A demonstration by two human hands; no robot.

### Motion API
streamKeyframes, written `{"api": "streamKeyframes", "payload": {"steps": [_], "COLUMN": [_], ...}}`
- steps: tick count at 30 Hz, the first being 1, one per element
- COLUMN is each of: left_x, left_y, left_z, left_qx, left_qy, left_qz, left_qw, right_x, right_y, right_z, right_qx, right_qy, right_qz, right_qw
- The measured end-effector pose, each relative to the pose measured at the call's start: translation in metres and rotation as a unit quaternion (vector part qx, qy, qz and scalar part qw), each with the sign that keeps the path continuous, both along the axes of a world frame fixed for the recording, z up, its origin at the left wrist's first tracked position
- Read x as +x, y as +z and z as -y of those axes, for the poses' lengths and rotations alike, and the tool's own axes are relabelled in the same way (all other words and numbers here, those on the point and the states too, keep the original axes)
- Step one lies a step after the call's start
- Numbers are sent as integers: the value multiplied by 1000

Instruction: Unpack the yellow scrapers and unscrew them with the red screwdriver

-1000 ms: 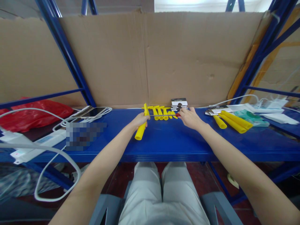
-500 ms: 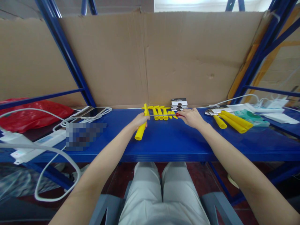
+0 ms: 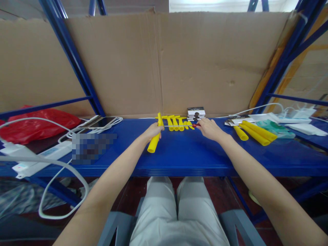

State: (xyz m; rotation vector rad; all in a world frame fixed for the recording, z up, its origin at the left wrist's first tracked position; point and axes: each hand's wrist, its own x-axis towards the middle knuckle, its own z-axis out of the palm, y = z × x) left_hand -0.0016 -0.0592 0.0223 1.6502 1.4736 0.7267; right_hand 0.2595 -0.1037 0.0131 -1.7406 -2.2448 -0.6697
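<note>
My left hand (image 3: 153, 131) is closed around a yellow tube (image 3: 154, 143), held at a slant above the blue tabletop. My right hand (image 3: 208, 127) grips the red handle of what looks like a screwdriver (image 3: 179, 126). Its thin metal shaft runs level to the left and meets the tube at my left hand; whether the tip enters the tube cannot be made out. Behind the shaft lie several yellow tubes (image 3: 175, 123) in a row, with small yellow pieces (image 3: 189, 125) to their right. A stack of small black-and-white boxes (image 3: 196, 113) stands behind my right hand.
More yellow tubes (image 3: 256, 133) lie at the right, near a green plastic bag (image 3: 276, 129). At the left are a red bag (image 3: 41, 124), a white power strip (image 3: 42, 159) and looping white cables. A cardboard panel (image 3: 205, 61) closes off the back.
Both hands stay in nearly the same place. The tube and the red-handled tool show no clear movement.
</note>
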Motion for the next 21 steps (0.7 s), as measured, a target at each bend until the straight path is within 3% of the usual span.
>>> {"api": "streamKeyframes", "payload": {"steps": [6,12,21], "left_x": [0,0,-1], "left_y": [-1,-1,-3], "left_z": [0,1,-2], "left_qx": [0,5,1], "left_qy": [-8,-7,-13], "left_qz": [-3,4,-7], "left_qw": [1000,1000,1000], "right_x": [-3,-2,-2], "right_y": [4,6,6], "right_z": [5,7,6], "right_qx": [82,27,7], "right_qy": [-6,-15,-9], "right_qz": [17,12,6], "right_qw": [996,999,1000]}}
